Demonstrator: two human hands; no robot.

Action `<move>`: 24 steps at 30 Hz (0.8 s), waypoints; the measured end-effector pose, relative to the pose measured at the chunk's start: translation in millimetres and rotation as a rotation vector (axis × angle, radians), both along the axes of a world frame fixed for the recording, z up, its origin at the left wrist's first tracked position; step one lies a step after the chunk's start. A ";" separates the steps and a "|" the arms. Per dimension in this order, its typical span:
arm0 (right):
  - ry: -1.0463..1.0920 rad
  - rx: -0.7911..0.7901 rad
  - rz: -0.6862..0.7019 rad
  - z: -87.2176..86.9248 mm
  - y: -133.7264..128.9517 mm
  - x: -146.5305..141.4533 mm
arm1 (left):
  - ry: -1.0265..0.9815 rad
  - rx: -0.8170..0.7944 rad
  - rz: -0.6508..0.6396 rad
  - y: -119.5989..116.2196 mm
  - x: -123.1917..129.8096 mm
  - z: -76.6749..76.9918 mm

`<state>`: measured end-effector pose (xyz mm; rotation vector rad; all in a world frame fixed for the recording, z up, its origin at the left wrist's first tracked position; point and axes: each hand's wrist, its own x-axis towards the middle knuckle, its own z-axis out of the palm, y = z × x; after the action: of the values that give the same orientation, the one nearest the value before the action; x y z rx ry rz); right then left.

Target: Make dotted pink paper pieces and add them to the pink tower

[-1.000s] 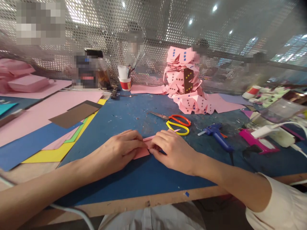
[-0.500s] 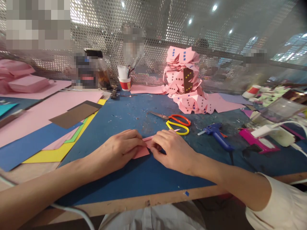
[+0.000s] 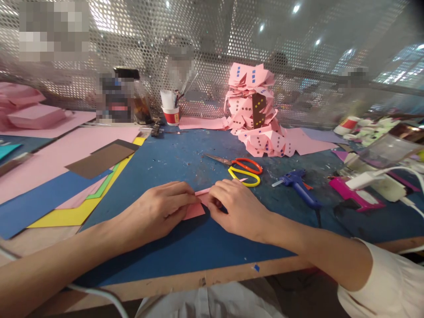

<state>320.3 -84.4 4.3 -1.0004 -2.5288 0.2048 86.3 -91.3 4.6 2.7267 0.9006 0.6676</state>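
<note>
A small piece of pink paper (image 3: 194,211) lies low over the blue mat, with a raised or folded strip along its far edge. My left hand (image 3: 167,203) has its fingers closed on the paper's left part. At the right end, the curled fingers of my right hand (image 3: 233,210) pinch the same paper. My fingers hide much of its middle and both ends. Just beyond my right hand lie scissors (image 3: 245,170) with one orange and one yellow handle. To the right rests a blue hot glue gun (image 3: 300,187), its nozzle pointing left.
Coloured paper sheets (image 3: 59,192) overlap on the left. A pink folded-paper tower (image 3: 253,110) with small coloured squares stands at the back. A red and white cup (image 3: 171,115) holds tools. On the right are a magenta item (image 3: 357,194) and white cables (image 3: 406,170).
The view has shifted very slightly. Both hands keep their hold on the pink paper, with only a small movement of the left fingers.
</note>
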 end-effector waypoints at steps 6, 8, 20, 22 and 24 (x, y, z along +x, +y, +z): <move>-0.008 0.022 -0.008 -0.5 0.4 0.2 | 0.050 0.032 0.020 -0.9 -2.2 -3.5; -0.011 0.026 -0.009 -0.2 0.7 0.1 | 0.059 0.031 0.020 -1.0 -3.4 -4.8; -0.033 0.031 -0.019 -1.3 1.5 0.0 | 0.070 0.090 -0.002 -2.4 -2.6 -1.7; -0.033 0.031 -0.017 -1.6 1.5 0.1 | 0.087 0.083 -0.002 -2.5 -2.1 -0.7; -0.028 0.034 -0.013 -1.8 1.5 0.1 | 0.096 0.079 -0.002 -2.2 -2.0 -0.4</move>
<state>320.3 -82.9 2.5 -1.0126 -2.5417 0.1450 84.2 -93.5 4.2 2.8510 0.9101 0.5888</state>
